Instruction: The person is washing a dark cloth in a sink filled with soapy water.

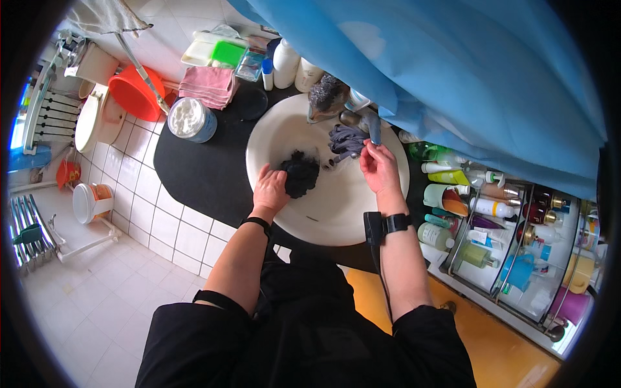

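A round white washbasin (339, 213) lies before me. In its left part sits a wet, bunched dark cloth (301, 174). My left hand (272, 188) is at the left edge of this cloth, fingers bent; whether it grips the cloth is not clear. My right hand (378, 162) is raised over the right side of the basin, its fingertips at the end of the faucet (373, 127). Beside the faucet, a bundle of grey cloth strips (347, 139) hangs into the basin. A brown, foil-like packet (327, 97) rests on the back rim.
On the black counter (194, 167) stand an open tub of white paste (191, 120), a folded pink cloth (208, 87) and white bottles (285, 63). A blue curtain (461, 72) hangs at the back right. A rack of toiletries (504, 252) is to the right; a red basin (138, 92) stands left.
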Available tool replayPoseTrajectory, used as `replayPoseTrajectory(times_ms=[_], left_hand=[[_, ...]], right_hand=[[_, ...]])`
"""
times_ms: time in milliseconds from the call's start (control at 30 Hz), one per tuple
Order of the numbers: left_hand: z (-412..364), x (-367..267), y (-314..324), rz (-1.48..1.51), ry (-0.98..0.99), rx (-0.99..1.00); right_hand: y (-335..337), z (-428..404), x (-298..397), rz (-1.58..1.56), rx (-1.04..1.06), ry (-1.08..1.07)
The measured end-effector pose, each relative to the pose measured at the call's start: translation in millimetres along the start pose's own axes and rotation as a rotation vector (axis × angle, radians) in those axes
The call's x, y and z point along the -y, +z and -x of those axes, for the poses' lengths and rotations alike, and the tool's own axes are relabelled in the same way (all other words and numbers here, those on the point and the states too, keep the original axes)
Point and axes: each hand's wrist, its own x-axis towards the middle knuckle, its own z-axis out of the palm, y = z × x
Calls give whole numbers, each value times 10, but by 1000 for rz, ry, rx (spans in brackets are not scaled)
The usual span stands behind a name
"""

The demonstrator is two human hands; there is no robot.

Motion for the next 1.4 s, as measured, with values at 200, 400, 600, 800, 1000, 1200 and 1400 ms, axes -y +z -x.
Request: replayPoseTrajectory(times_ms=[200,400,600,800,1000,1200,1400], left_hand=[[-24,-9,-16,17,-2,8],[-20,-22,-17,-16,-19,51],[-23,-60,-32,3,0,15],[-25,-64,-39,23,12,-38],[-90,-138,-52,29,35,-57],[-7,-41,-29,39,-2,-55],[22,-7,-15,15,-8,-48]], right_hand=[[-706,-468,-1182,-414,-429,209],[-572,-929,-1505,-720,4,156],[-693,-911,-1521,-843,41,173],[-729,-984,-1519,-702,22,166],[-1013,-866,-1487,-563,-358,349],[-1032,-269,-1180,156,-416,155],[-214,98,-206,1023,-377,-737]])
